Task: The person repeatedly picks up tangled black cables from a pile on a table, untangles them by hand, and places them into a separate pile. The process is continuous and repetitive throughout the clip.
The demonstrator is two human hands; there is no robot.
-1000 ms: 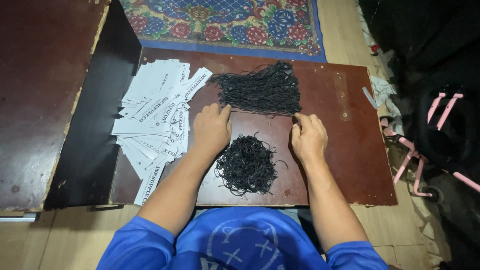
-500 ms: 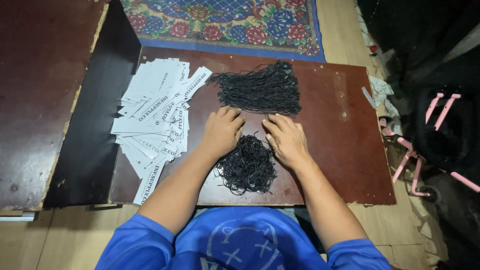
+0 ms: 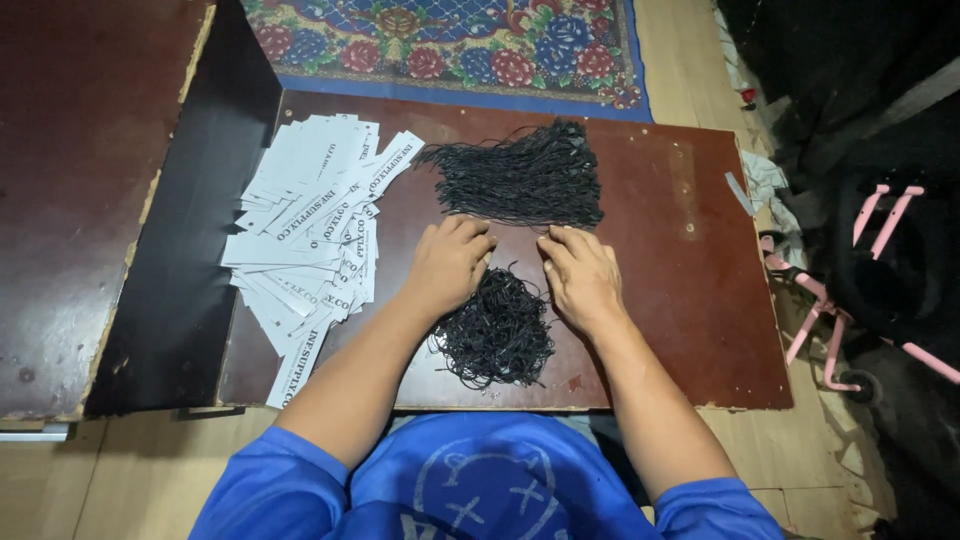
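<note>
My left hand [image 3: 450,262] and my right hand [image 3: 580,275] rest palm down on a low dark brown table [image 3: 690,290], fingertips close together. Between and just below them lies a tangled heap of thin black strings [image 3: 495,335], which both hands touch at its upper edge. Just beyond my fingertips sits a neater bundle of black strings [image 3: 525,180] laid side by side. A fanned pile of white paper tags with black print [image 3: 310,230] lies to the left of my left hand. Neither hand visibly grips anything.
A second dark tabletop [image 3: 70,200] stands at the left, separated by a black gap. A floral rug [image 3: 450,45] lies beyond the table. Dark bags and a pink-framed object [image 3: 850,300] crowd the right side, with scraps on the wooden floor.
Both hands have drawn inward toward each other, from apart at either side of the tangled heap to nearly touching above it. The string bundles and tags have stayed put.
</note>
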